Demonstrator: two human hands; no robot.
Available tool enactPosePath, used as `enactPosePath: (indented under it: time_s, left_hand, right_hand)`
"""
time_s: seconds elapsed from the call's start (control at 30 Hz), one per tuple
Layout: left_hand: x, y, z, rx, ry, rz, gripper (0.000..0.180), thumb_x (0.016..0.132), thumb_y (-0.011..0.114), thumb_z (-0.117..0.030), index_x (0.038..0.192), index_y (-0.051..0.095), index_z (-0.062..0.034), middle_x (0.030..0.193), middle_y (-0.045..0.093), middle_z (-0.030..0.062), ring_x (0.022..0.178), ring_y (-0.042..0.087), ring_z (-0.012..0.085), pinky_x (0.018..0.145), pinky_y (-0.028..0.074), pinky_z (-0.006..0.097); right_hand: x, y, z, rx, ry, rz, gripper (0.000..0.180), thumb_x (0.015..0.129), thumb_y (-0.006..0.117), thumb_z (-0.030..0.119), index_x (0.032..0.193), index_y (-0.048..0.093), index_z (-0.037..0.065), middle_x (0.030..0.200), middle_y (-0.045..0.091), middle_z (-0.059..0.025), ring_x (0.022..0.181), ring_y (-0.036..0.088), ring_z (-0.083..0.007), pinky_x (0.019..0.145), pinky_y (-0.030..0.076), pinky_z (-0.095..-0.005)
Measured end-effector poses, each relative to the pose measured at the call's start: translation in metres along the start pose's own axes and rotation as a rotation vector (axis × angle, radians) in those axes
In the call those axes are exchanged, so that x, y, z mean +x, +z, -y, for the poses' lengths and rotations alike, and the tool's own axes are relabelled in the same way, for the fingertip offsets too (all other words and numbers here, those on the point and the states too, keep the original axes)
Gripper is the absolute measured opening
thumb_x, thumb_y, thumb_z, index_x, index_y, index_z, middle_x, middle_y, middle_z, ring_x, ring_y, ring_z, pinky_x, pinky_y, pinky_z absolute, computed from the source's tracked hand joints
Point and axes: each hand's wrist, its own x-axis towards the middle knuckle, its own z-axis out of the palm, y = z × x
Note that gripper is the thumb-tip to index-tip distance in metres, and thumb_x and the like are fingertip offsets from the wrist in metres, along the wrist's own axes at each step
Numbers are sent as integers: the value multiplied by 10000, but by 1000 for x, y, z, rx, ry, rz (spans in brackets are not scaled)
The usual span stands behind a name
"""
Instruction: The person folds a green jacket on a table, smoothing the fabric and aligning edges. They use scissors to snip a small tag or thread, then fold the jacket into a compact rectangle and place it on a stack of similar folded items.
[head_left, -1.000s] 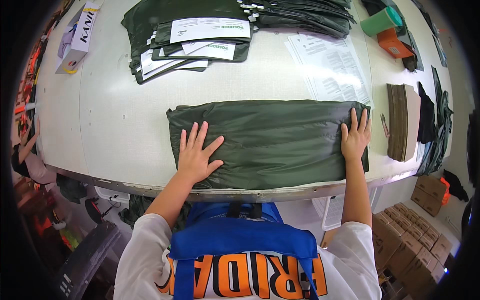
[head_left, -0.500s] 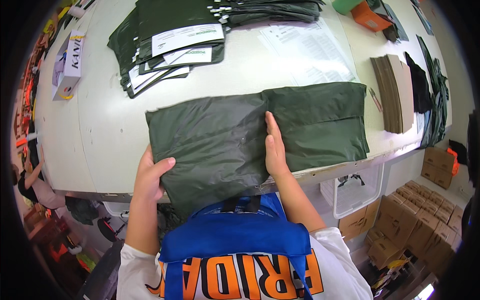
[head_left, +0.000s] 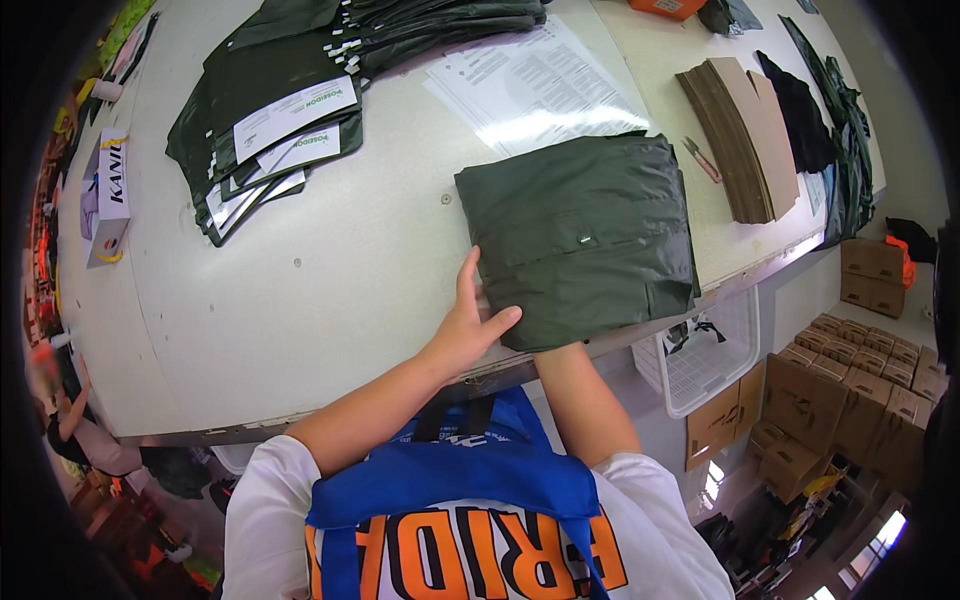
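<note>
A folded dark green garment of thin, slightly shiny fabric lies near the table's front edge, right of centre. It is doubled into a thick square, with a small pale tag on its upper face. My left hand grips its lower left edge, thumb on top and index finger stretched along the side. My right forearm runs up to the near edge of the garment, and the right hand itself is hidden beneath the cloth.
Stacked dark green garments with white cards lie far left, beside printed sheets. Rightward are small scissors, brown cardboard pieces and black cloth. A white basket and cartons stand below the table. A person is at far left.
The left half of the garment has been folded over onto the right half. My left hand has moved right with it, and my right hand has gone from on top to underneath.
</note>
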Motion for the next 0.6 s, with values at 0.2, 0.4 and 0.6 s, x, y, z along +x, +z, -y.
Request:
enactPosePath:
  time_s: [0.2,0.4,0.6]
  left_hand:
    - [2,18,-15,-333,-102,-67,1020,842,686,-98,1491,-90,-225,1356,308,240,1253,386,316,995,410,477]
    - [21,11,24,66,80,-174,971,765,705,-29,1458,24,-39,1401,341,239,1279,403,286,1053,359,376]
    - [4,-10,12,-100,59,-237,858,752,674,29,1427,147,-26,1380,376,195,1260,421,271,1052,363,370]
  right_hand:
    - [-107,21,34,-536,159,-506,454,930,537,257,1318,449,38,1255,536,-126,1111,548,-223,859,493,-356]
    - [-112,-61,200,-1332,-575,-746,344,924,549,253,1145,533,-10,1079,551,-77,1018,504,-164,911,391,-290]
    - [-65,-17,198,-1478,-28,-519,552,884,626,360,1232,532,-58,1108,638,-174,1027,591,-226,904,437,-307]
